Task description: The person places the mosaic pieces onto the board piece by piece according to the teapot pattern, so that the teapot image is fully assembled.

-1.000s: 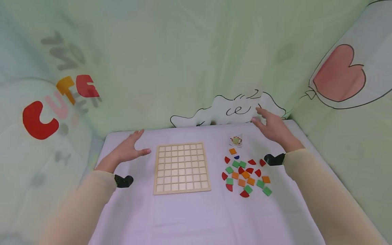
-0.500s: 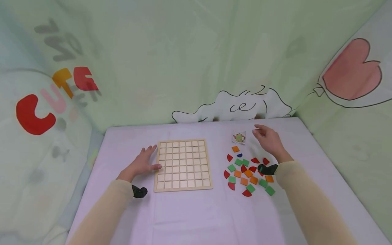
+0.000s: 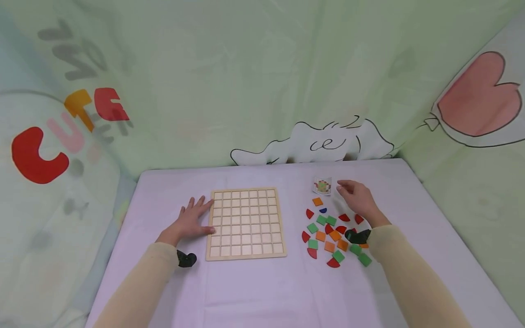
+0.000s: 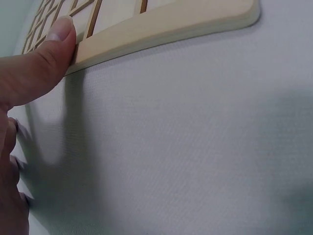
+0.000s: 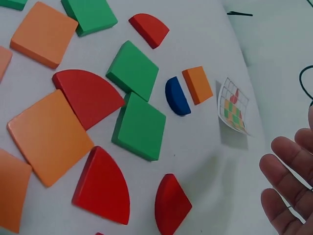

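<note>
A light wooden grid board point(image 3: 246, 224) lies flat on the table. My left hand point(image 3: 189, 222) is at its left edge with fingers spread; in the left wrist view the thumb point(image 4: 53, 45) rests on the board's rim. Just right of a small printed card point(image 3: 322, 186), my right hand point(image 3: 358, 199) hovers with relaxed fingers and holds nothing visible. The right wrist view shows the card point(image 5: 233, 106) with a curled edge, apart from the fingertips. Near it lie an orange square point(image 5: 197, 85) and a blue half-circle piece point(image 5: 177, 97).
Scattered on the table's right side are several green squares point(image 5: 133, 71), orange squares point(image 5: 49, 138) and red quarter-circle pieces point(image 5: 103, 188). Some lie beneath the right wrist. A printed cloth point(image 3: 205, 91) hangs behind the white-covered table point(image 3: 246, 291).
My left hand has moved right and down from the air to the board's left edge, its fingers spreading. My right hand has lowered toward the card. The head view has shifted slightly.
</note>
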Demonstrator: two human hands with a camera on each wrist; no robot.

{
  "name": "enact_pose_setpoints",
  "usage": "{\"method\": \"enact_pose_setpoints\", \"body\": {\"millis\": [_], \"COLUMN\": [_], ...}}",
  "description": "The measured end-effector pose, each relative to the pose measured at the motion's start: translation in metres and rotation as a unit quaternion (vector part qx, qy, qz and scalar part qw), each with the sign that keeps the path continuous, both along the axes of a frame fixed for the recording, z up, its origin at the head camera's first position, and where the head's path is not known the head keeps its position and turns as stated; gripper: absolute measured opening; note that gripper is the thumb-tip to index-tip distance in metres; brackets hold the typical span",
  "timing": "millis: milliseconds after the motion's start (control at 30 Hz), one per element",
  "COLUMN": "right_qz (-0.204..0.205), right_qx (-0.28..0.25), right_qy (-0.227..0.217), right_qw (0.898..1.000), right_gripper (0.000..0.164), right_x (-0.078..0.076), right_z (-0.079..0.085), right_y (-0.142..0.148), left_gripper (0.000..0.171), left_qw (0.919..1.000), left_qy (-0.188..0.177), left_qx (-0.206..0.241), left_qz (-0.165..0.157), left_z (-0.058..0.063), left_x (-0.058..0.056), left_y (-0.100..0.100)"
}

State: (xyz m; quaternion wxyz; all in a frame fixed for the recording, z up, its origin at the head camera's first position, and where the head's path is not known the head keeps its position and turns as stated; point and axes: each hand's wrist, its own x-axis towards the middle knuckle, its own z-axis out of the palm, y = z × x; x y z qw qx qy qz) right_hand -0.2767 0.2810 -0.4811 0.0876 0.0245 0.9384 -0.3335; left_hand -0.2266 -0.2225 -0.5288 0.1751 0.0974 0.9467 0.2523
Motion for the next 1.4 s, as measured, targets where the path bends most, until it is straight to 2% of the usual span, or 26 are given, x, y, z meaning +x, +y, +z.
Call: {"method": "enact_pose_setpoints", "body": {"millis": [167, 367, 533, 700, 1000, 1167, 1400], "right_qz": [-0.012, -0.021, -0.063, -0.099, -0.097, -0.099, -0.088], "right_qx": [0.001, 0.007, 0.019, 0.034, 0.057, 0.048, 0.016], "right_qy": [-0.005, -0.020, -0.053, -0.069, -0.064, -0.048, -0.047], "right_qw": [1.000, 1.000, 0.996, 0.992, 0.992, 0.993, 0.995], "right_gripper": [0.052, 0.053, 0.056, 0.053, 0.046, 0.045, 0.041], "right_x": [-0.004, -0.017, -0.027, -0.033, -0.034, -0.033, -0.028], "right_z": [-0.007, -0.018, -0.022, -0.022, -0.024, -0.019, -0.010], "right_y": [-0.002, -0.006, -0.015, -0.024, -0.022, -0.023, -0.043], "left_gripper": [0.100, 0.101, 0.102, 0.104, 0.104, 0.103, 0.103], "left_qw": [1.0000, 0.9997, 0.9996, 0.9996, 0.9994, 0.9994, 0.9994], "left_qy": [-0.002, 0.000, 0.001, 0.003, 0.011, 0.013, 0.008], "left_qx": [-0.006, -0.023, -0.029, -0.027, -0.031, -0.032, -0.033], "left_qz": [-0.004, -0.001, 0.003, 0.008, 0.008, 0.003, 0.003], "left_z": [0.001, 0.002, 0.004, 0.000, -0.002, -0.002, -0.002], "left_x": [0.000, 0.002, 0.004, 0.005, 0.004, 0.004, 0.003], "left_y": [0.001, 0.003, 0.003, 0.003, 0.003, 0.004, 0.002]}}
